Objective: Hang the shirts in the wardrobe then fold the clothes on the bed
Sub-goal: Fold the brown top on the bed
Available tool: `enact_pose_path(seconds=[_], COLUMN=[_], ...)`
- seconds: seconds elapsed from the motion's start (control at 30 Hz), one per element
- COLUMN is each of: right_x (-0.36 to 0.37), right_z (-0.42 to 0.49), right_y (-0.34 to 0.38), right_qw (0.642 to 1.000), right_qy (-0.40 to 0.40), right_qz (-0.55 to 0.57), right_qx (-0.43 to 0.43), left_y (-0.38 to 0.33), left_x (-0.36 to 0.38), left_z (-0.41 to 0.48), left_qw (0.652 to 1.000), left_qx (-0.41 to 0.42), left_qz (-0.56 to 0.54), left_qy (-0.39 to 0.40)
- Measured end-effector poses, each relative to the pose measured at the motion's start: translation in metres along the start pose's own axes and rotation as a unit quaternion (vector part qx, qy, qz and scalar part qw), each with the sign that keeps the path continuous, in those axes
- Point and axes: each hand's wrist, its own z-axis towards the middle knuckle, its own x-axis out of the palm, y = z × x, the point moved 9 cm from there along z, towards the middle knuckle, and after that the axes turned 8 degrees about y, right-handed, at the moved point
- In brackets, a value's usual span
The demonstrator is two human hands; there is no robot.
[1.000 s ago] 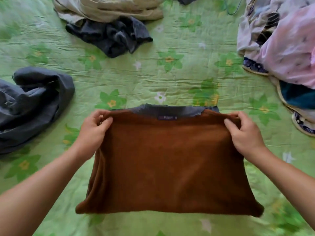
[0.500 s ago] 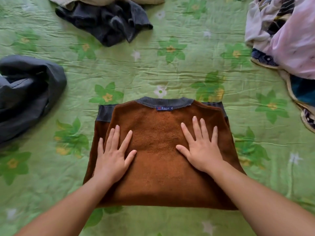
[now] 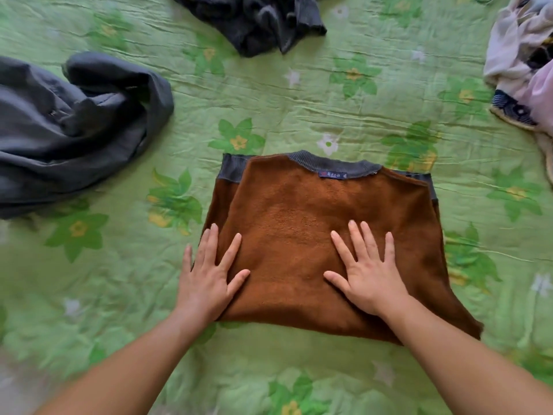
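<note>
Left hand point(image 3: 208, 280) and right hand point(image 3: 368, 271), fingers spread flat, press the folded sweater point(image 3: 302, 217). Grey garments lie at 9 point(image 3: 68, 127) and 12 o'clock point(image 3: 260, 22).

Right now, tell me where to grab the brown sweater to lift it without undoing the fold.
Probably its two side edges, coming under from left and right. The sweater lies flat in folded layers, with loose ends at the far side, so side grips should pinch all layers together. The left hand and right hand lie flat on top.
</note>
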Motion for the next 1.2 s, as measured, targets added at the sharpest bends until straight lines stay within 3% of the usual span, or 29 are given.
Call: enact_pose_path(seconds=[0.17,0.27,0.4,0.53,0.7,0.77,0.97,1.1,1.2], right_x=[-0.068,-0.114,-0.155,-0.157,-0.173,-0.182,-0.194,-0.196,-0.184], right_z=[0.002,0.025,0.063,0.085,0.074,0.063,0.010,-0.031,-0.054], right_y=[0.049,0.121,0.216,0.253,0.226,0.201,0.092,-0.001,-0.071], right_qw=[0.998,0.985,0.945,0.902,0.912,0.920,0.932,0.939,0.948], right_qy=[-0.054,-0.075,-0.091,-0.066,-0.068,-0.087,-0.150,-0.187,-0.190], right_qz=[0.014,-0.057,-0.200,-0.346,-0.344,-0.317,-0.256,-0.217,-0.192], right_qx=[-0.040,-0.144,-0.244,-0.250,-0.213,-0.213,-0.210,-0.190,-0.168], left_y=[0.019,0.035,0.065,0.070,0.032,0.004,-0.114,-0.221,-0.303], left_x=[-0.002,0.005,0.018,0.028,0.007,-0.014,-0.068,-0.091,-0.089], left_z=[-0.030,-0.042,-0.043,-0.043,-0.049,-0.054,-0.066,-0.077,-0.079], left_qw=[0.986,0.974,0.922,0.856,0.786,0.774,0.803,0.869,0.898], left_qx=[-0.083,-0.102,-0.131,-0.093,-0.002,0.035,0.102,0.128,0.128], left_qz=[-0.143,-0.202,-0.363,-0.497,-0.602,-0.615,-0.567,-0.460,-0.400], left_qy=[-0.009,-0.002,0.043,0.102,0.143,0.147,0.152,0.127,0.132])
